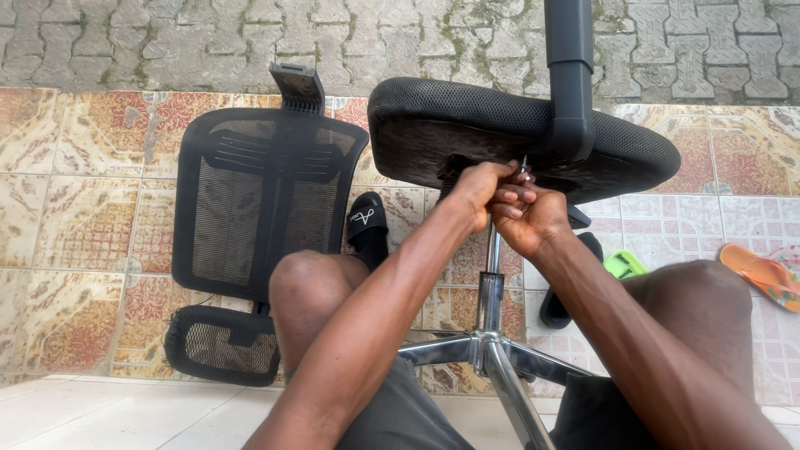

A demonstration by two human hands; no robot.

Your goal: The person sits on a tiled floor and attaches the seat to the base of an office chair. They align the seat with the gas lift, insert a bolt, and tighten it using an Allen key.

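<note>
A black office chair seat [433,125] stands tipped up on its chrome column [490,292], with a black armrest post [570,75] rising at its far side. Both my hands meet at the seat's underside. My left hand [478,187] is closed around a small metal tool or bolt [524,165] whose tip pokes up between the fingers. My right hand [527,218] is curled against the left, gripping the same spot. What lies beneath the fingers is hidden.
A detached black mesh backrest [258,200] with headrest [221,343] lies flat on the patterned tiles at left. My knees flank the chrome star base [492,354]. A black slide sandal [367,225], a green item [625,265] and an orange flip-flop [762,275] lie nearby.
</note>
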